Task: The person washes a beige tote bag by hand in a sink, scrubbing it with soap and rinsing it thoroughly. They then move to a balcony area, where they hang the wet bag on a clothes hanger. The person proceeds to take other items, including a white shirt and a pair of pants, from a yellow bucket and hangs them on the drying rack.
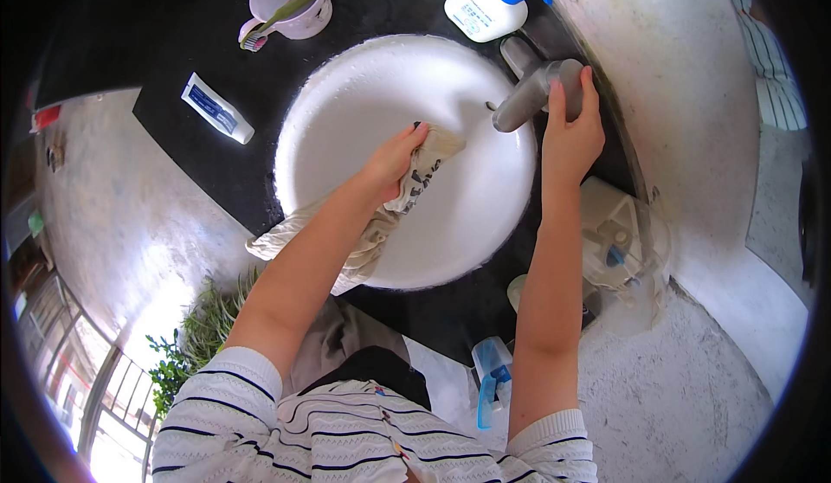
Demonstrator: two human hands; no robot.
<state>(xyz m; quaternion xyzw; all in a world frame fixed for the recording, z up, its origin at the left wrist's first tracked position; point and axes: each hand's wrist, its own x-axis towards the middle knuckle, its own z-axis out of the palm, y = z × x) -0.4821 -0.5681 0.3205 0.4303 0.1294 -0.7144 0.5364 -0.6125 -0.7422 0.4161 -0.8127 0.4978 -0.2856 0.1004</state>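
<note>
In my left hand [396,164] is a bunched beige cloth [430,163] with dark print, held over the white round basin [320,119]. The rest of the cloth trails under my left forearm and over the basin's near-left rim; its full shape is hidden. At the basin's right edge, my right hand [573,132] has its thumb and fingers around the handle end of a grey metal faucet [522,105]. The spout points left over the basin, and I see no water stream from it.
Behind the basin stand a white pump bottle with a blue top [486,7] and a pink cup [316,17] with a toothbrush [290,9]. A toothpaste tube [216,109] lies on the black counter [186,150]. Right of my forearm sits a translucent plastic container [610,223].
</note>
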